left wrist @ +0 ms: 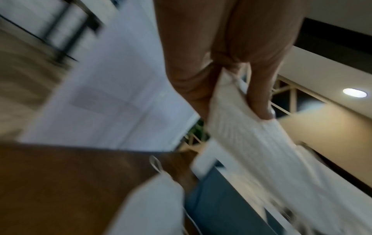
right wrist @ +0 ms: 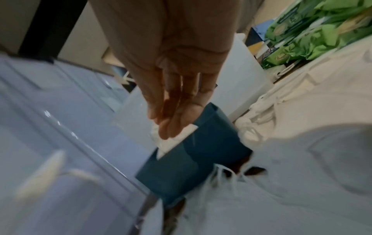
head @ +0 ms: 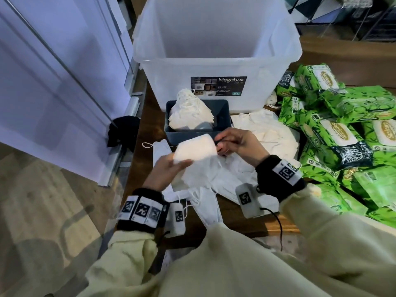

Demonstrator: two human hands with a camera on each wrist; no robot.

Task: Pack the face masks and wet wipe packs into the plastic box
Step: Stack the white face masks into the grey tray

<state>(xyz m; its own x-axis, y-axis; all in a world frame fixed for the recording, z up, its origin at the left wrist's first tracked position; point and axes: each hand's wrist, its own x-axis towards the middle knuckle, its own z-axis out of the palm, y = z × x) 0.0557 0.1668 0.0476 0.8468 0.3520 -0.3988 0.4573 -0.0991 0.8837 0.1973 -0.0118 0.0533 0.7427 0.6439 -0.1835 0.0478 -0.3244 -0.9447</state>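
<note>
Both hands hold a small stack of white face masks (head: 195, 151) just above the table, in front of a blue bin (head: 222, 108). My left hand (head: 171, 166) pinches the stack's near left end between thumb and fingers (left wrist: 259, 101). At the far right end, my right hand (head: 230, 142) pinches the stack with fingertips (right wrist: 171, 125) on its edge (right wrist: 177, 141). The big clear plastic box (head: 214, 67) stands open behind the bin, and its inside looks bare. Green wet wipe packs (head: 342, 129) are piled on the right.
Cream masks (head: 188, 112) fill the blue bin. More cream masks (head: 265, 131) lie to its right and loose white masks (head: 216, 181) lie under my hands on the wooden table (head: 150, 116). A white door (head: 53, 82) stands close on the left, with a black cloth (head: 122, 131) at its foot.
</note>
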